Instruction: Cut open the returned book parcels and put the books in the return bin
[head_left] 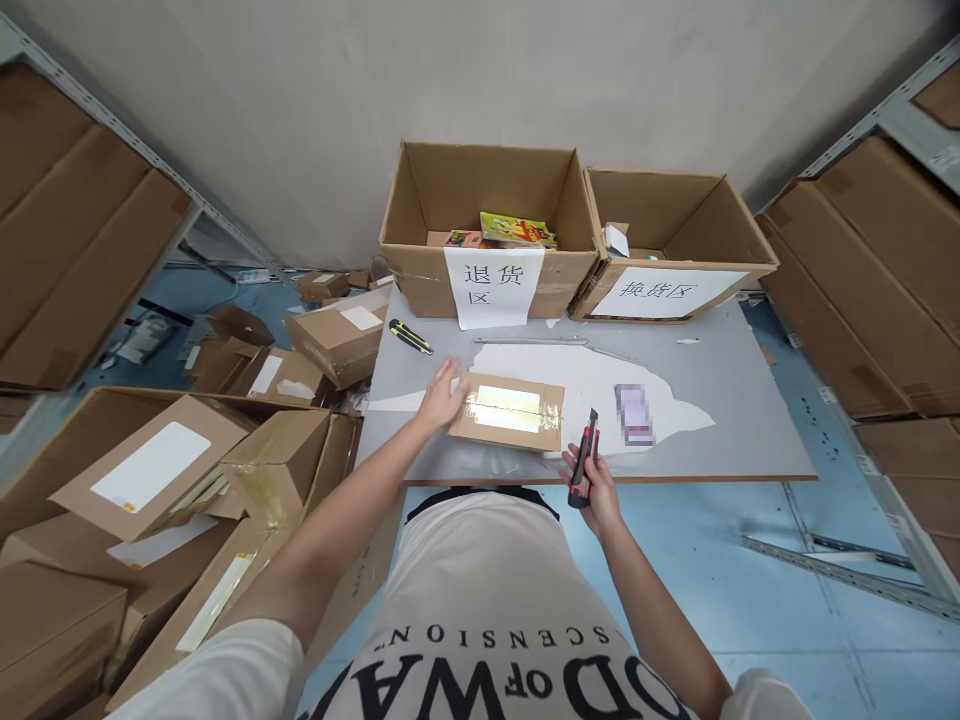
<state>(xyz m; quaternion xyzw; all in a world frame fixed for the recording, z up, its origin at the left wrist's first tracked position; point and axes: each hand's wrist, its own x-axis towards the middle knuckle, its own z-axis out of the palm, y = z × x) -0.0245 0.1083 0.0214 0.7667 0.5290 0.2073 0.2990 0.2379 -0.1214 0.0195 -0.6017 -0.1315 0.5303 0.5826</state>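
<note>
At the desk's (pixel 750 440) near edge, the left hand (pixel 442 395) lies flat steadying the taped parcel (pixel 510 412) while the right hand (pixel 592 485) grips a red box cutter (pixel 585 462), apparently readying to slit the tape, which calls for a shallow, careful cut.

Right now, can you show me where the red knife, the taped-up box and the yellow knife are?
red utility knife (pixel 584 465): head view, middle of its handle, in the right hand.
taped cardboard parcel (pixel 508 410): head view, its taped top face.
yellow utility knife (pixel 409 337): head view, middle of its body, lying on the table.
</note>
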